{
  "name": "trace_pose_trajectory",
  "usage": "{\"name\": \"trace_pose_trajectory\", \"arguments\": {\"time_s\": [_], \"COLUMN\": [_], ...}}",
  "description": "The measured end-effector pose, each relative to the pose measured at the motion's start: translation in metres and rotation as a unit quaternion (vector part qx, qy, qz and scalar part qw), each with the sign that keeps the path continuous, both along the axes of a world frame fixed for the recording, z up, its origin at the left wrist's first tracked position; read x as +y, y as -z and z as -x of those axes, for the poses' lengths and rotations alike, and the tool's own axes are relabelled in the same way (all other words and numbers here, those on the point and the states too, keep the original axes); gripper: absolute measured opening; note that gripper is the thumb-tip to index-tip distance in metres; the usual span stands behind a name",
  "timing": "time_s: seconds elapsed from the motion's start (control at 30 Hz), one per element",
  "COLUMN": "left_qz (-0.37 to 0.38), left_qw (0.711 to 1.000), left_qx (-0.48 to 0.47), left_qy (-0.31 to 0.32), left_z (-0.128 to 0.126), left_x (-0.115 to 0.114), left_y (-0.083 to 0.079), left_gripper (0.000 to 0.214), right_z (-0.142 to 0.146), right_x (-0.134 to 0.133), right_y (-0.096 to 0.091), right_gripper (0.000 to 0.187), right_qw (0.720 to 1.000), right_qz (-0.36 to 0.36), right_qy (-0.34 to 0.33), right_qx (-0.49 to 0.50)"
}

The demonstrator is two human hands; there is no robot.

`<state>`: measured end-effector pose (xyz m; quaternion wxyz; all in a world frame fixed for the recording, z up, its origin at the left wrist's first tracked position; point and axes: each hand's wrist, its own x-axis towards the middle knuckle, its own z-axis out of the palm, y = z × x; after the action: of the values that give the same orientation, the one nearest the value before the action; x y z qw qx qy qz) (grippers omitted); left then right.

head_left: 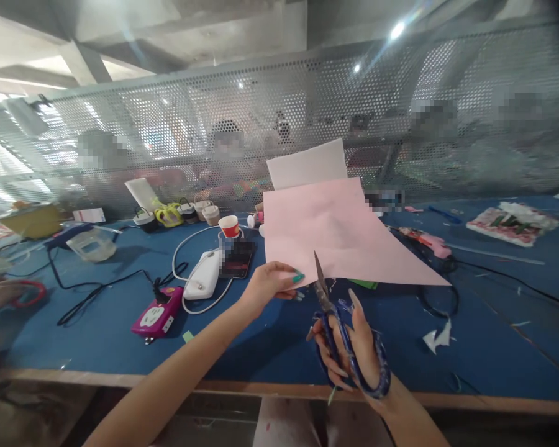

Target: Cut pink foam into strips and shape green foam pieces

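A large pink sheet of paper (326, 230) is held up above the blue table. My left hand (272, 282) pinches its lower left corner between thumb and fingers. In my right hand (349, 347) is a pair of scissors (325, 295) with blue-wrapped handles, my fingers through the loops. The blades point up and away, at the sheet's lower edge just right of my left hand. One blade lies in front of the paper. Behind the pink sheet stands a white sheet (307, 164), its lower part hidden.
Left of my arms lie a purple power strip (158, 313), a white power bank (202, 276) with a cable and a phone (237, 257). A red paper cup (229, 226) stands behind them. At right are a pink glue gun (431, 243) and paper scraps (438, 337). Another person's hand (0, 295) shows at far left.
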<state>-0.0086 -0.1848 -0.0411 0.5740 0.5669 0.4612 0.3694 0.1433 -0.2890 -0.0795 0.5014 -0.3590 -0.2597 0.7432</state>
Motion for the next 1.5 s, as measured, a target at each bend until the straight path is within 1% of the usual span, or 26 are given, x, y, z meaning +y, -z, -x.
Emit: {"name": "trace_pose_trajectory", "arguments": {"time_s": [0.07,0.1,0.13,0.17,0.2,0.23,0.27,0.3,0.33,0.4,0.43,0.47,0.53,0.6,0.63,0.7,0.8,0.87,0.93,1.0,1.1,1.2,1.27,1.33,1.43,1.5], "left_qz": [-0.03,-0.067,-0.127,-0.208,-0.285,-0.338,-0.367,-0.393,-0.418,-0.44,-0.423,-0.397,-0.319,-0.263,-0.253,-0.219,-0.173,-0.187,-0.212,-0.203,-0.178,-0.236,-0.275,-0.286,-0.257,-0.204], "left_qw": [0.992,0.98,0.958,0.926,0.885,0.844,0.813,0.8,0.803,0.833,0.841,0.842,0.849,0.847,0.847,0.842,0.835,0.832,0.827,0.828,0.842,0.855,0.858,0.861,0.864,0.868], "left_qx": [0.101,0.167,0.24,0.31,0.367,0.414,0.444,0.446,0.422,0.311,0.249,0.196,0.14,0.118,0.104,0.084,0.089,0.112,0.126,0.106,0.067,0.129,0.186,0.198,0.16,0.119], "left_qy": [0.063,0.088,0.093,0.061,0.007,-0.048,-0.077,-0.081,-0.044,0.125,0.227,0.308,0.396,0.447,0.455,0.485,0.516,0.51,0.505,0.511,0.504,0.444,0.393,0.372,0.403,0.438], "left_z": [0.006,0.01,0.014,0.018,0.021,0.022,0.021,0.019,0.016,0.005,-0.001,-0.007,-0.017,-0.024,-0.026,-0.028,-0.028,-0.028,-0.028,-0.029,-0.03,-0.028,-0.026,-0.025,-0.025,-0.026], "left_x": [0.002,0.002,0.003,0.004,0.006,0.009,0.014,0.02,0.028,0.046,0.056,0.066,0.083,0.095,0.098,0.102,0.104,0.103,0.102,0.099,0.09,0.077,0.068,0.063,0.061,0.064], "left_y": [-0.009,-0.015,-0.023,-0.031,-0.039,-0.046,-0.053,-0.058,-0.061,-0.059,-0.055,-0.048,-0.03,-0.009,0.001,0.017,0.032,0.035,0.034,0.032,0.031,0.035,0.038,0.041,0.043,0.043], "left_gripper": [0.051,0.054,0.053,0.047,0.038,0.032,0.03,0.028,0.026,0.028,0.034,0.046,0.069,0.08,0.087,0.098,0.099,0.102,0.106,0.105,0.105,0.115,0.116,0.113,0.114,0.114], "right_z": [-0.007,-0.012,-0.018,-0.023,-0.029,-0.034,-0.038,-0.042,-0.044,-0.047,-0.048,-0.049,-0.05,-0.052,-0.052,-0.052,-0.05,-0.048,-0.047,-0.047,-0.047,-0.046,-0.044,-0.043,-0.043,-0.044], "right_x": [0.0,0.0,0.0,0.001,0.001,0.001,0.001,0.0,0.0,0.0,0.0,0.001,0.003,0.005,0.006,0.006,0.005,0.005,0.004,0.004,0.003,0.002,0.001,0.001,0.002,0.003], "right_y": [-0.006,-0.009,-0.011,-0.013,-0.015,-0.017,-0.019,-0.021,-0.023,-0.025,-0.025,-0.024,-0.021,-0.017,-0.016,-0.017,-0.02,-0.021,-0.02,-0.02,-0.022,-0.028,-0.032,-0.035,-0.034,-0.03], "right_gripper": [0.071,0.072,0.073,0.075,0.077,0.08,0.081,0.081,0.081,0.081,0.079,0.075,0.058,0.044,0.042,0.047,0.061,0.065,0.062,0.057,0.056,0.058,0.059,0.058,0.06,0.059], "right_qw": [0.999,0.998,0.997,0.996,0.994,0.991,0.988,0.985,0.981,0.972,0.966,0.961,0.96,0.964,0.965,0.962,0.953,0.952,0.953,0.954,0.951,0.954,0.955,0.955,0.95,0.949], "right_qz": [0.04,0.05,0.052,0.055,0.061,0.07,0.084,0.1,0.121,0.166,0.186,0.2,0.204,0.193,0.194,0.212,0.255,0.263,0.264,0.266,0.273,0.269,0.266,0.267,0.281,0.283], "right_qy": [-0.019,-0.031,-0.047,-0.07,-0.095,-0.116,-0.132,-0.141,-0.149,-0.164,-0.175,-0.183,-0.185,-0.18,-0.177,-0.17,-0.161,-0.156,-0.146,-0.141,-0.144,-0.132,-0.128,-0.123,-0.124,-0.13], "right_qx": [0.005,0.002,-0.004,-0.011,-0.013,-0.009,0.001,0.012,0.023,0.039,0.042,0.044,0.042,0.03,0.022,0.014,0.012,0.01,0.001,-0.004,-0.009,-0.024,-0.033,-0.043,-0.047,-0.043]}}
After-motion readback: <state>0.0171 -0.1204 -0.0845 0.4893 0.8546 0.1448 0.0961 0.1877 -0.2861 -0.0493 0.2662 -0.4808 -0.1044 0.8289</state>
